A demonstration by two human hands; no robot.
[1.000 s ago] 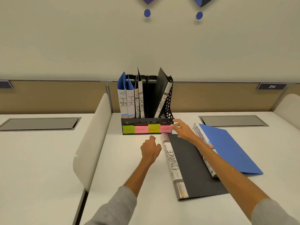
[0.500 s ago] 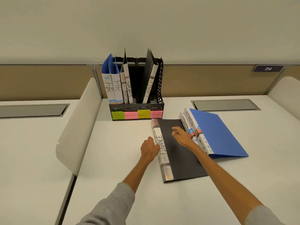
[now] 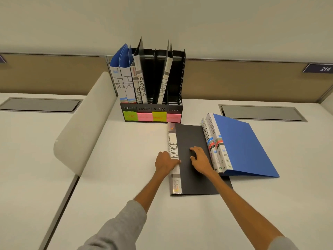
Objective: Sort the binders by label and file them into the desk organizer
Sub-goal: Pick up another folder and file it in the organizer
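Observation:
A black FINANCE binder (image 3: 191, 139) lies flat on the white desk in front of the black desk organizer (image 3: 152, 108). My left hand (image 3: 164, 162) grips its spine, the thumb lying over the label. My right hand (image 3: 201, 160) rests on the black cover with its fingers bent. Two ADMIN binders lie to the right, the top one blue (image 3: 241, 147), overlapping the black binder's edge. In the organizer stand two blue HR binders (image 3: 122, 78), two SPORTS binders (image 3: 139, 82) and one leaning FINANCE binder (image 3: 166, 76).
Green, pink and yellow sticky labels (image 3: 151, 116) run along the organizer's front. A curved white divider (image 3: 82, 127) stands on the left. Grey cable hatches (image 3: 261, 113) are set into the desk on both sides. A partition wall runs behind the organizer.
My right hand has drawn back from the organizer's front onto the black binder's cover. My left hand has moved right and taken hold of the spine. The camera has tilted down.

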